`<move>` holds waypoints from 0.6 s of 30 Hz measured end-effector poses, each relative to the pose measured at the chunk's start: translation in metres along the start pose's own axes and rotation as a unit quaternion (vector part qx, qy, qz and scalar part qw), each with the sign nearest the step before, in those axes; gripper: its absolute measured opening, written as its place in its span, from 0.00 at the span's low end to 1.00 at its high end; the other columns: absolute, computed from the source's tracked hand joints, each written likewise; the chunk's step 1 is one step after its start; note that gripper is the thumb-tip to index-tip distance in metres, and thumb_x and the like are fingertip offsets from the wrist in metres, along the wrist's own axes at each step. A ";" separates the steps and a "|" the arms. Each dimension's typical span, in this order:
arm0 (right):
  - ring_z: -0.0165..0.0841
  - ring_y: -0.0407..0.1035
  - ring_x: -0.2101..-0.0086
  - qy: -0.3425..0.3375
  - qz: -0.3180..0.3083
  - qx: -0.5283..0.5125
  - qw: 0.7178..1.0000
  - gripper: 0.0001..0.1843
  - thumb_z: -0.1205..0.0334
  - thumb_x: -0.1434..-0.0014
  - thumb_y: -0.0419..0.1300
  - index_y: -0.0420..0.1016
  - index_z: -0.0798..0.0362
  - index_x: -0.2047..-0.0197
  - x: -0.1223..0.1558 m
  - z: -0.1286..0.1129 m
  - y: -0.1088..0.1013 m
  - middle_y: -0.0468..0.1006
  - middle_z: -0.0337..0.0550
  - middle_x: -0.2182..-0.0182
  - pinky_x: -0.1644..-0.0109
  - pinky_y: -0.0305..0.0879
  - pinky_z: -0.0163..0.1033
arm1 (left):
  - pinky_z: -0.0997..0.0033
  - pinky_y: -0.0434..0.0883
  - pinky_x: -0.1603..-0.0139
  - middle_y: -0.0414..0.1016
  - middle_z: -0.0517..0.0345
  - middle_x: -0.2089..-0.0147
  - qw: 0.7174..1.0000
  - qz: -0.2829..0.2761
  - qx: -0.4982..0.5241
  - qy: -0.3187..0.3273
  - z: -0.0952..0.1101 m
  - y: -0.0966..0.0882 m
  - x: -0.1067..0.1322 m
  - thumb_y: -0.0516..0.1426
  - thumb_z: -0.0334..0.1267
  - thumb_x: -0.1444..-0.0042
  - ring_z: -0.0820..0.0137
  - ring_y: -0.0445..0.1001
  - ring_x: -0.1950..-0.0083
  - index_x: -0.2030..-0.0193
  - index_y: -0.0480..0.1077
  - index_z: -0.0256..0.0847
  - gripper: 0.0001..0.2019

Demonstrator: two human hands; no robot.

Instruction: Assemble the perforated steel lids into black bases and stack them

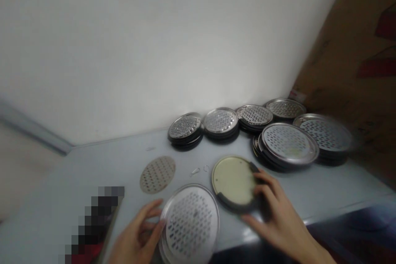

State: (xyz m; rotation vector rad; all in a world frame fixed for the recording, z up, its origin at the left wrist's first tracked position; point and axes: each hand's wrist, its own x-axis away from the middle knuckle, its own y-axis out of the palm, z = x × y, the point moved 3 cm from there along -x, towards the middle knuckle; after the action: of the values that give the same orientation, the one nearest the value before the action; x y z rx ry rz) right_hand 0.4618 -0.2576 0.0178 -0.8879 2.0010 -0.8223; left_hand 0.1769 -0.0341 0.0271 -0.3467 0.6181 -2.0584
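Pale yellow-green disc [233,179]: face up, over the near middle of the surface [108,165], black pieces along parts of its rim. Round, so no long axis to line up with; the rim is what offers a hold. Whether its underside rests on the surface or is lifted: cannot tell.

Relation to grip: disc lies to the left of the right grip [276,212] and slightly farther from the wearer. This hand is clearly the nearer one. Its fingers lap the right rim, thumb at the lower edge; judged as pinching the disc between them, though blur hides the exact contact.

Just left of and nearer than the disc: perforated metal disc [192,225], close beside it. Left grip [139,229] is at its left edge, fingers curled, thumb tip at the rim. Pinching or only touching: cannot tell.

Farther left: thin perforated plate [157,174], lying flat, apart from both hands. Between plate and yellow-green disc: small wire hook [194,171] and small ring [206,168].

Outermost: stacked perforated discs [220,121] along the wall [154,49], more [289,144] behind the right hand.
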 end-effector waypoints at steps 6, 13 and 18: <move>0.49 0.65 0.38 -0.076 -0.013 -0.021 0.997 0.21 0.47 0.44 0.69 0.73 0.50 0.54 0.001 -0.002 -0.009 0.70 0.56 0.41 0.41 0.72 0.49 | 0.56 0.81 0.50 0.81 0.51 0.47 0.910 0.102 -0.264 0.304 0.034 0.019 -0.002 0.55 0.44 0.35 0.57 0.80 0.48 0.45 0.73 0.47 0.15; 0.47 0.63 0.35 -0.127 -0.055 0.025 0.990 0.21 0.47 0.42 0.68 0.76 0.49 0.50 0.005 0.005 -0.016 0.67 0.55 0.35 0.39 0.72 0.46 | 0.51 0.76 0.42 0.70 0.56 0.32 0.820 -0.066 -0.353 0.445 0.075 0.079 0.002 0.61 0.42 0.40 0.53 0.69 0.34 0.36 0.67 0.47 0.25; 0.46 0.66 0.37 -0.131 -0.061 0.064 0.987 0.26 0.46 0.41 0.68 0.74 0.48 0.43 0.016 0.023 -0.031 0.67 0.54 0.34 0.40 0.73 0.46 | 0.50 0.76 0.42 0.74 0.52 0.36 0.831 -0.035 -0.327 0.448 0.060 0.073 -0.008 0.60 0.39 0.39 0.55 0.74 0.38 0.41 0.68 0.42 0.20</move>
State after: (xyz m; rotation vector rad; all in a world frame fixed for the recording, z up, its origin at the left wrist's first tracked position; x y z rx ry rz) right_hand 0.4828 -0.2930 0.0244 -0.9977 1.6610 -0.8446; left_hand 0.2610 -0.0773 0.0372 0.2725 1.9195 -1.9428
